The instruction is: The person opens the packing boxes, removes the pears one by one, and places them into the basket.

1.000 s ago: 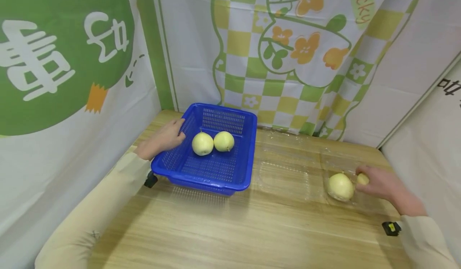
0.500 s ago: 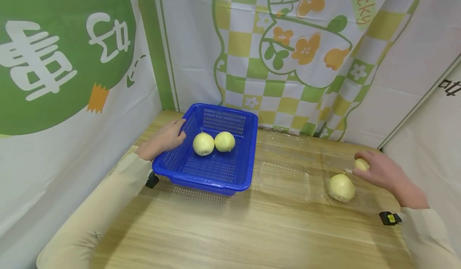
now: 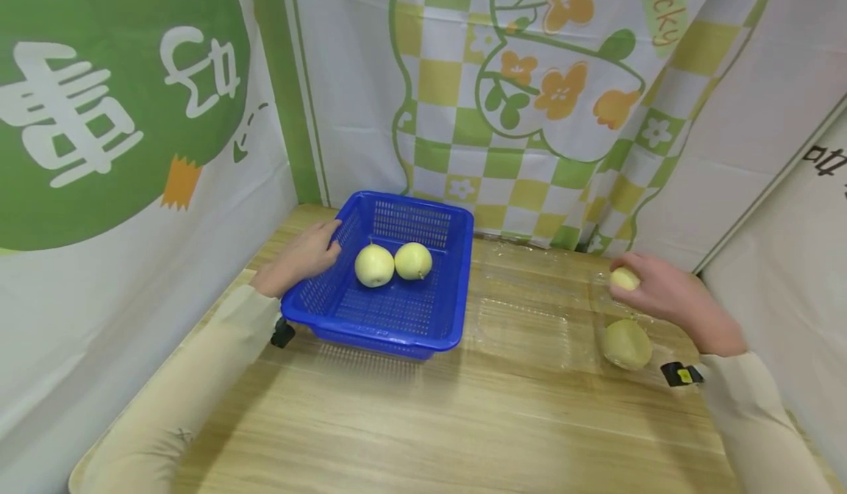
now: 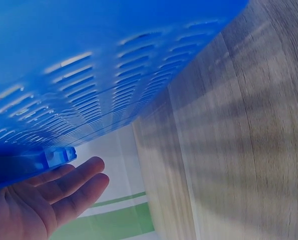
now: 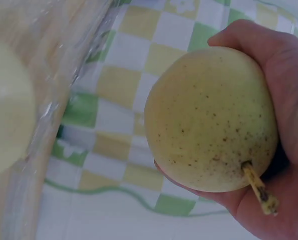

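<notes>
My left hand (image 3: 304, 253) holds the left rim of a blue plastic basket (image 3: 459, 281), thumb over the inner side; in the left wrist view its fingers (image 4: 83, 192) extend beneath the rim, outside the slotted wall. Two pale yellow-green pears, a left one (image 3: 374, 265) and a right one (image 3: 413, 261), lie side by side inside. My right hand (image 3: 668, 295) grips another pear (image 5: 209, 120), speckled and with a brown stem, above the back of a clear plastic container at the right. In that container's front part sits one more pear (image 3: 627, 344).
Another clear plastic container (image 3: 523, 332) lies on the wooden table (image 3: 423, 420) between the basket and the right-hand container. Printed cloth (image 3: 456, 126) hangs behind the table, and white and green cloth (image 3: 218, 207) closes off the left side.
My right hand has lifted its pear from beside the other one, moving back and then left over the container. The left hand stays at the basket rim.
</notes>
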A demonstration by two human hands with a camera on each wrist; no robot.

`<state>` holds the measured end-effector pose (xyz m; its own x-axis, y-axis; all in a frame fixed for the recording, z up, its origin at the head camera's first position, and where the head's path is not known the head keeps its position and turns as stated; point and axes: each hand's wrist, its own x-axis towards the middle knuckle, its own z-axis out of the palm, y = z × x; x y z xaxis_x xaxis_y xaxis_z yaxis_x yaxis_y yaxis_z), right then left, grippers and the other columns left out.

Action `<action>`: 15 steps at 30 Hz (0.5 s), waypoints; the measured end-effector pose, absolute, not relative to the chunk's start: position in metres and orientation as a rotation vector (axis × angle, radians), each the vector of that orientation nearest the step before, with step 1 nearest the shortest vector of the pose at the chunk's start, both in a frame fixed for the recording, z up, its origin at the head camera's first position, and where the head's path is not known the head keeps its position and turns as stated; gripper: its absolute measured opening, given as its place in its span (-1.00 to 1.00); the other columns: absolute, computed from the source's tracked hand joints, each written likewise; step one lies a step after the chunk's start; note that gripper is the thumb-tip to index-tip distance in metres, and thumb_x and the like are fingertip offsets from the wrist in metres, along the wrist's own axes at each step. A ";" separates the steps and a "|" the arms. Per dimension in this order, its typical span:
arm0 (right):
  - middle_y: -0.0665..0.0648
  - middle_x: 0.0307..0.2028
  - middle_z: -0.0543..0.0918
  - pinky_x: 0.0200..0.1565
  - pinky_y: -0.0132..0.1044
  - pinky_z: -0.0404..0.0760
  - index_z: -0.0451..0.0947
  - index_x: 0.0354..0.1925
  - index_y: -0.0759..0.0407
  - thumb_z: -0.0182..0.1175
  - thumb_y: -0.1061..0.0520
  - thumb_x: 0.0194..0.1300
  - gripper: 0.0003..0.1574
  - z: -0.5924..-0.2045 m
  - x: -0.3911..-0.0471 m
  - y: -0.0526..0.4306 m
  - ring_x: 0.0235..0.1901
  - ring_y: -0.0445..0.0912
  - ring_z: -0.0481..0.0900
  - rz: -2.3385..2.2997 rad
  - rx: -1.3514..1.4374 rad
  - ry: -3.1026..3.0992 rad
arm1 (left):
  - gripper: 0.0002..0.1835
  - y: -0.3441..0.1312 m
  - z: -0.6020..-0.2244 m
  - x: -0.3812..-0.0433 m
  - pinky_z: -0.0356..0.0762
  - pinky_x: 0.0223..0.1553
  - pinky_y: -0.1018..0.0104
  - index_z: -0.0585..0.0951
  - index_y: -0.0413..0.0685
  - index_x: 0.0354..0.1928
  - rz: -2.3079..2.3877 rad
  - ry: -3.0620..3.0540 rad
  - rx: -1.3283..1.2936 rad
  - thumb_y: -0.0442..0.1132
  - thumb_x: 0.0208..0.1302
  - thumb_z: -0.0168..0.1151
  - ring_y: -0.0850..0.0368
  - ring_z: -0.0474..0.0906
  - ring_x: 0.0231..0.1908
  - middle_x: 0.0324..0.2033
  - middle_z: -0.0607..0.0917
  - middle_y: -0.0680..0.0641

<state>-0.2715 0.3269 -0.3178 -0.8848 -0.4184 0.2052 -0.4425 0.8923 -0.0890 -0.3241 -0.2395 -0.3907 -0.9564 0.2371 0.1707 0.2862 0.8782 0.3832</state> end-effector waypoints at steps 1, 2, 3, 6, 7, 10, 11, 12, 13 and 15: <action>0.14 -0.25 0.57 -0.48 -0.28 0.38 0.50 -0.14 0.09 0.19 -0.06 0.16 -0.65 -0.317 -0.273 0.323 -0.41 -0.07 0.47 0.218 0.682 -2.868 | -0.40 -0.239 -0.391 -0.324 0.12 0.27 -0.13 0.11 -0.34 0.36 -0.623 -2.927 -0.409 -0.20 0.34 -0.15 -0.30 0.16 0.27 0.28 0.23 -0.40; 0.14 -0.25 0.57 -0.46 -0.27 0.40 0.51 -0.15 0.10 0.20 -0.07 0.16 -0.65 -0.316 -0.275 0.319 -0.39 -0.07 0.48 0.231 0.701 -2.855 | -0.40 -0.239 -0.391 -0.325 0.11 0.27 -0.13 0.11 -0.34 0.36 -0.623 -2.925 -0.408 -0.21 0.34 -0.15 -0.30 0.16 0.27 0.28 0.23 -0.41; 0.14 -0.25 0.57 -0.44 -0.27 0.40 0.52 -0.16 0.10 0.21 -0.07 0.16 -0.65 -0.315 -0.276 0.314 -0.38 -0.07 0.48 0.250 0.717 -2.840 | -0.40 -0.239 -0.391 -0.325 0.11 0.27 -0.13 0.12 -0.34 0.35 -0.623 -2.921 -0.405 -0.21 0.33 -0.15 -0.31 0.16 0.27 0.28 0.23 -0.40; 0.12 -0.24 0.58 -0.42 -0.25 0.40 0.53 -0.17 0.10 0.20 -0.03 0.16 -0.69 -0.310 -0.278 0.300 -0.38 -0.06 0.48 0.279 0.755 -2.818 | -0.41 -0.240 -0.391 -0.325 0.11 0.27 -0.13 0.13 -0.36 0.34 -0.621 -2.907 -0.412 -0.22 0.32 -0.13 -0.32 0.15 0.27 0.27 0.24 -0.41; 0.11 -0.23 0.58 -0.41 -0.23 0.40 0.53 -0.17 0.08 0.19 -0.01 0.15 -0.70 -0.308 -0.279 0.295 -0.38 -0.06 0.48 0.286 0.756 -2.814 | -0.41 -0.240 -0.391 -0.324 0.11 0.27 -0.13 0.14 -0.36 0.34 -0.623 -2.904 -0.410 -0.22 0.32 -0.13 -0.31 0.16 0.27 0.27 0.24 -0.40; 0.07 -0.23 0.58 -0.37 -0.20 0.42 0.53 -0.16 0.03 0.18 -0.01 0.15 -0.72 -0.304 -0.280 0.281 -0.35 -0.08 0.48 0.296 0.761 -2.811 | -0.42 -0.240 -0.390 -0.323 0.11 0.28 -0.12 0.15 -0.38 0.33 -0.632 -2.893 -0.418 -0.25 0.31 -0.12 -0.31 0.15 0.27 0.27 0.25 -0.41; 0.06 -0.24 0.58 -0.38 -0.19 0.42 0.54 -0.17 0.03 0.18 -0.02 0.14 -0.72 -0.303 -0.282 0.277 -0.38 -0.08 0.48 0.298 0.773 -2.802 | -0.42 -0.240 -0.390 -0.323 0.10 0.28 -0.12 0.15 -0.38 0.33 -0.636 -2.891 -0.419 -0.26 0.31 -0.13 -0.31 0.15 0.27 0.27 0.25 -0.41; 0.04 -0.25 0.58 -0.37 -0.19 0.42 0.54 -0.17 0.03 0.19 -0.02 0.14 -0.72 -0.302 -0.283 0.273 -0.37 -0.08 0.48 0.301 0.785 -2.793 | -0.43 -0.239 -0.390 -0.323 0.10 0.28 -0.11 0.15 -0.38 0.33 -0.637 -2.892 -0.420 -0.27 0.32 -0.14 -0.30 0.15 0.27 0.27 0.25 -0.41; 0.03 -0.25 0.58 -0.36 -0.19 0.43 0.54 -0.18 0.02 0.19 -0.02 0.13 -0.73 -0.302 -0.284 0.268 -0.36 -0.09 0.48 0.302 0.801 -2.783 | -0.43 -0.239 -0.390 -0.323 0.10 0.29 -0.10 0.15 -0.38 0.33 -0.639 -2.892 -0.420 -0.27 0.32 -0.14 -0.30 0.15 0.28 0.27 0.24 -0.41; 0.02 -0.28 0.57 -0.38 -0.21 0.42 0.54 -0.18 0.01 0.19 -0.03 0.13 -0.73 -0.301 -0.288 0.260 -0.38 -0.10 0.47 0.305 0.841 -2.761 | -0.43 -0.239 -0.389 -0.323 0.10 0.29 -0.10 0.15 -0.38 0.33 -0.639 -2.892 -0.419 -0.27 0.32 -0.15 -0.30 0.15 0.28 0.27 0.24 -0.41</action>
<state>-0.2879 0.2600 -0.3009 -0.8059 -0.5187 0.2854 -0.5685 0.8126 -0.1283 -0.3232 -0.2388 -0.3891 -0.9497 0.2376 0.2040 0.3014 0.8703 0.3895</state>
